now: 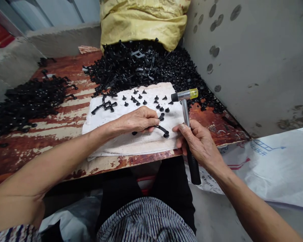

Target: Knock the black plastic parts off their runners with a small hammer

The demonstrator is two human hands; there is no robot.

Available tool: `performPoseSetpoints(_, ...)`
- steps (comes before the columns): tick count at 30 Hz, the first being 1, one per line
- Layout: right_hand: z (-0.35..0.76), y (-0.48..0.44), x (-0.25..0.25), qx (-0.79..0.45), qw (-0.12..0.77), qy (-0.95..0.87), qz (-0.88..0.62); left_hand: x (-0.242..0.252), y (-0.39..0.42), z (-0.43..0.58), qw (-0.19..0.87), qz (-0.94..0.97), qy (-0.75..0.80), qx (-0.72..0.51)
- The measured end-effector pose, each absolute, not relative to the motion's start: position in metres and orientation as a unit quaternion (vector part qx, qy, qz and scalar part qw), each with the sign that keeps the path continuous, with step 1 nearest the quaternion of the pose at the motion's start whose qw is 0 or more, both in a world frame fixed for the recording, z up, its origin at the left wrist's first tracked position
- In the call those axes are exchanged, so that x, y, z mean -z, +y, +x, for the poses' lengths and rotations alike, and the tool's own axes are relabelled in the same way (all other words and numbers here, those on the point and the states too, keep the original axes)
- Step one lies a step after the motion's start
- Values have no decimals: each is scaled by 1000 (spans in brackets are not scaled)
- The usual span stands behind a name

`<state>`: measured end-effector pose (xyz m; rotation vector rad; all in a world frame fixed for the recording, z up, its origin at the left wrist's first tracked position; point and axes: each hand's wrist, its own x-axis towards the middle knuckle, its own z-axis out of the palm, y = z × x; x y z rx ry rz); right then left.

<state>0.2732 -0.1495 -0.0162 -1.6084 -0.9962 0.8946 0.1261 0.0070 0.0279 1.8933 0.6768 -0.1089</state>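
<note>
My left hand is closed on a black linkage part, whose two arms with round ends stick out to the right of my fingers. In my right hand is a mallet with a metal shaft, a black grip and a head with one black and one yellow face. Its head points up, away from me. Below both hands lies a folded white cloth. Several small black pegs stand on the cloth beyond my left hand. A black crossed linkage rests at the cloth's left side.
A big heap of black parts spills from a yellow sack at the back. Another pile of black linkages lies on the left of the worn red-brown table. A grey wall and a white sack are at the right.
</note>
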Motion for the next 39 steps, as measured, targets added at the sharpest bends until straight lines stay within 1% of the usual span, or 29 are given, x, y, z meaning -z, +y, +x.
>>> performPoseSetpoints(13,275,-150,19,-377,511,-407,-656,-29,8,125,547,781,299,40)
performPoseSetpoints(31,275,-150,17,-376,491,-413,-668,-33,10,127,510,807,291,60)
performPoseSetpoints(35,277,-153,16,-327,464,-464,-680,-32,10,128,523,797,295,65)
performPoseSetpoints(39,281,-159,13,-223,415,-540,-698,-31,9,131,519,800,294,67)
